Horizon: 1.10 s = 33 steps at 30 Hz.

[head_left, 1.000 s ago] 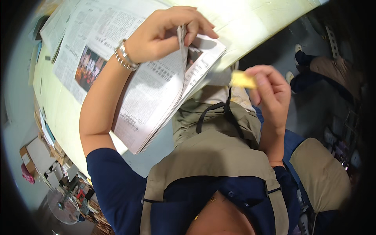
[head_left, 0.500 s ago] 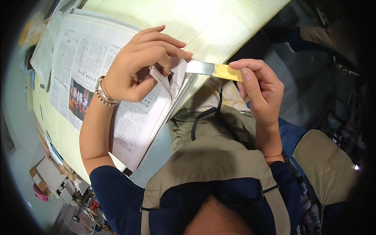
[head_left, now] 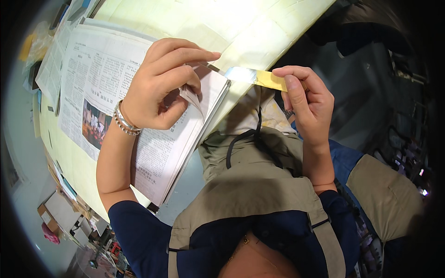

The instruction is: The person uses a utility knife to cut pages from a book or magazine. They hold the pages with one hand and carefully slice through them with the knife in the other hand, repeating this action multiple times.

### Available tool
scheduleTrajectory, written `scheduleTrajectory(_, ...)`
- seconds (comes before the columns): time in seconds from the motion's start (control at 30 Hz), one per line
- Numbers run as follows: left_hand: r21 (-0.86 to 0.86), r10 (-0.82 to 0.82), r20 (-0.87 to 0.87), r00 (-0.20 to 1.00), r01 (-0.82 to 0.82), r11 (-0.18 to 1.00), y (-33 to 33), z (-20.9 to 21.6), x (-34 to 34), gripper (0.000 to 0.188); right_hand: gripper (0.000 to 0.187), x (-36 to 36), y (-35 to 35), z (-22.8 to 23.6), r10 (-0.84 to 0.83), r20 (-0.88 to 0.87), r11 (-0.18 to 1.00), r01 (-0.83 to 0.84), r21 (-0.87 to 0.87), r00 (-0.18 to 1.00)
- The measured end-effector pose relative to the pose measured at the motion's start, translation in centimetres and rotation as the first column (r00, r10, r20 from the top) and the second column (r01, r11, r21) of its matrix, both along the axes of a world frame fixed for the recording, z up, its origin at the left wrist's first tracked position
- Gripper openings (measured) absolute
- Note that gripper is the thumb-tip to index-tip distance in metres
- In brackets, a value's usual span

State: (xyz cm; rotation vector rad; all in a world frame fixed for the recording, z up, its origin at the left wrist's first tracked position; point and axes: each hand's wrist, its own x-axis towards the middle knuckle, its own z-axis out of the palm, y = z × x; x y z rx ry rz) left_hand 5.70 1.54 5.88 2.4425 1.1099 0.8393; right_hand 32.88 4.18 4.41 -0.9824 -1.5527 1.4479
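Observation:
A stack of newspaper (head_left: 160,162) lies at the table's near edge. My left hand (head_left: 162,85) is over its right part, thumb and curled fingers closed on the folded-back corner of the top sheet, index finger stretched out. At that corner the sheets beneath show. My right hand (head_left: 308,102) grips a flat metal blade (head_left: 241,74) by its yellow-wrapped handle (head_left: 272,81), between thumb and fingers. The blade points left, its rounded tip just off the stack's right corner. Part of the lifted sheet is hidden behind my left fingers.
The pale table (head_left: 259,28) stretches away beyond the newspaper. More printed sheets (head_left: 49,76) lie at the far left, near a clear plastic bag (head_left: 41,46). A cardboard box (head_left: 48,217) stands low at left. On the right is another person's knee in blue and khaki cloth (head_left: 382,194).
The blade has drawn slightly right, away from the sheet's corner. My left hand has shifted a little left and down, pulling the corner back and uncovering more of the sheets below.

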Motion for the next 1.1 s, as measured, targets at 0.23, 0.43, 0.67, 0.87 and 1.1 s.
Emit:
scheduleTrajectory(0.23, 0.014, -0.003, -0.106, 0.994, 0.005, 1.0, -0.2, 0.4, -0.4, 0.023, 0.019, -0.1, 0.0, 0.2, 0.01, 0.006, 1.0, -0.01, 0.008, 1.0)
scheduleTrajectory(0.43, 0.121, -0.005, -0.135, 0.991, 0.021, 0.992, -0.3, 0.1, -0.5, 0.026, 0.018, -0.2, 0.2, 0.2, -0.026, 0.007, 0.999, 0.026, 0.029, 1.0)
scheduleTrajectory(0.67, 0.155, -0.012, -0.147, 0.989, 0.035, 0.987, -0.5, 0.4, -0.3, 0.023, 0.018, 0.0, 0.6, 0.9, 0.019, 0.048, 0.997, -0.023, 0.068, 0.999)
scheduleTrajectory(0.87, 0.172, -0.019, -0.128, 0.992, 0.041, 0.984, -0.6, 0.2, -0.5, 0.02, 0.017, -0.6, 0.8, 1.4, -0.016, 0.025, 0.994, 0.013, 0.105, 1.0)
scheduleTrajectory(1.1, 0.194, -0.01, -0.121, 0.993, 0.034, 0.98, -0.2, 1.2, 0.2, 0.016, 0.017, -4.1, -0.6, -0.1, -0.06, 0.267, 0.875, -0.078, 0.478, 0.962)
